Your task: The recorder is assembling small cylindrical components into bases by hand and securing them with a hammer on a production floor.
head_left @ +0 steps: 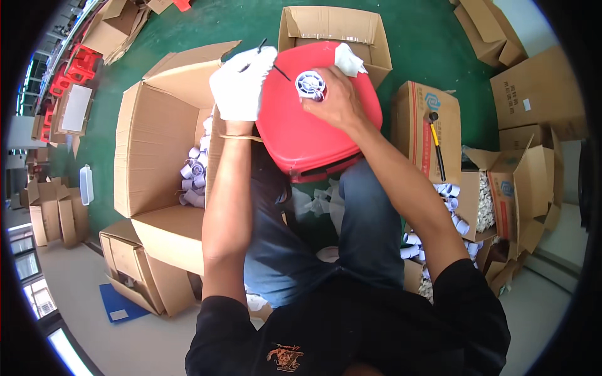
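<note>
My left hand [240,86], in a white glove, is closed around a thin black rod [282,73] whose tip points toward the right. Bare fingers of my right hand [343,103] grip a round white plastic fitting [306,81], its spoked, ringed end facing up. Something small and pale shows at the fitting's lower edge, too small to make out. Both hands are over a red plastic stool [301,138] in front of my knees. The rod's tip is beside the fitting, slightly apart from it. A crumpled white cloth or glove [349,60] lies at the stool's far right edge.
An open carton [144,156] at left holds several white pipe fittings [195,168]. Beyond the stool stands another open carton [335,24]. On a closed carton [411,125] at right rests a yellow-and-black hammer [437,144]. More fittings [461,224] and a carton of small white pieces [485,200] sit nearby.
</note>
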The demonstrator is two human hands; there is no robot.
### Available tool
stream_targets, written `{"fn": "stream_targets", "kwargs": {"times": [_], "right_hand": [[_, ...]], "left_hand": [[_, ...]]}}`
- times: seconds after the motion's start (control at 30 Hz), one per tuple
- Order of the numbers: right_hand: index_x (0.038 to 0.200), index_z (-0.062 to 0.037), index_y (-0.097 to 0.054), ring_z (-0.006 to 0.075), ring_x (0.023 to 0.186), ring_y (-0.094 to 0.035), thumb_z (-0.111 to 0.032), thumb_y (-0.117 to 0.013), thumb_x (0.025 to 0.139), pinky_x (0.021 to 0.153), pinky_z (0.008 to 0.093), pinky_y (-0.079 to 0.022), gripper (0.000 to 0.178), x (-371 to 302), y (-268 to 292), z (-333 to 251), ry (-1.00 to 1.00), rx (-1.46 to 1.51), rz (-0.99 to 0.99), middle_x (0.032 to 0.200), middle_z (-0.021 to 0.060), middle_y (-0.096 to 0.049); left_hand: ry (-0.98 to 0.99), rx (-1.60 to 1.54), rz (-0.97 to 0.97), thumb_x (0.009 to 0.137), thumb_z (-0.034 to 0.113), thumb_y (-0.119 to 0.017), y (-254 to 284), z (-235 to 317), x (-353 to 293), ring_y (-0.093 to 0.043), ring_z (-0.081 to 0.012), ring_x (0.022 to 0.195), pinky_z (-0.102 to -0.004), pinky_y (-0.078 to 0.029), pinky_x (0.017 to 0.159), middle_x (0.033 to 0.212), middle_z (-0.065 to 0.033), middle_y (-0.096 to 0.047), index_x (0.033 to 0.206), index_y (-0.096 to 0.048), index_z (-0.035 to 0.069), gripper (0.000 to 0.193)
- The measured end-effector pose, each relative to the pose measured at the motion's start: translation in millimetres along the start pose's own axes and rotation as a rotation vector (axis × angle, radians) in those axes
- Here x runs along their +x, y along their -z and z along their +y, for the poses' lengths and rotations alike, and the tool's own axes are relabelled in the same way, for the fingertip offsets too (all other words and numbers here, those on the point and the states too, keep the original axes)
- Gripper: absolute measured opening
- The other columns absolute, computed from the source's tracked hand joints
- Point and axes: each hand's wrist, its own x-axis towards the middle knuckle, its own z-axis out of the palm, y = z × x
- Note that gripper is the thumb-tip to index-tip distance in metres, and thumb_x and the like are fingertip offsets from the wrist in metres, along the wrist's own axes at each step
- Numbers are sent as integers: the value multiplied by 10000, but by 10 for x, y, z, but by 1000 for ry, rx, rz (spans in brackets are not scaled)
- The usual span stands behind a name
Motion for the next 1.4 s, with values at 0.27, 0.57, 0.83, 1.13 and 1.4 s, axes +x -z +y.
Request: {"fn": "stream_targets", "kwargs": {"times": [0.27, 0.57, 0.83, 1.13, 1.4], "right_hand": [[1299, -44, -550, 327, 1053, -563, -237, -818, 675, 931, 406, -455, 706, -100, 4, 4, -60, -98, 49, 1161, 143, -594], [1402, -43, -449, 338, 1154, -503, -258, -823, 687, 1010, 438, -390, 835, -517, 504, -79, -131, -99, 27, 1273, 157, -522], [1370, -25, -488, 343, 1126, -517, -275, -822, 700, 983, 414, -417, 789, -1428, 965, 357, -295, 26, 150, 1270, 169, -522], [1277, -8, -515, 435, 989, -544, -424, -659, 800, 859, 487, -479, 649, -2575, 1129, 2354, -814, -729, 153, 1153, 234, -545], [1108, -96, -628, 386, 858, -658, -267, -545, 884, 721, 488, -520, 294, -2828, 1522, 3074, -817, -628, -13, 961, 187, -668]], "left_hand": [[291, -206, 6, 786, 110, -778, -356, 99, -97, -632, -102, 679, -232, -521, 655, 833, -71, -745, 936, -754, -25, 204], [302, -166, 33, 785, 122, -792, -478, 117, -141, -609, -94, 638, -218, -505, 622, 773, -58, -734, 931, -754, -29, 214], [248, -115, 7, 769, 121, -810, -500, 79, -116, -613, -112, 643, -231, -509, 639, 765, -58, -732, 906, -765, -5, 192], [110, -2, 30, 833, 119, -743, -749, -134, -203, -629, -154, 661, -264, -504, 669, 753, -67, -704, 851, -733, 39, 83], [-236, 512, -66, 921, 202, -550, -895, 19, -331, -578, -236, 722, -349, -459, 685, 860, -82, -620, 975, -710, 76, 211]]}}
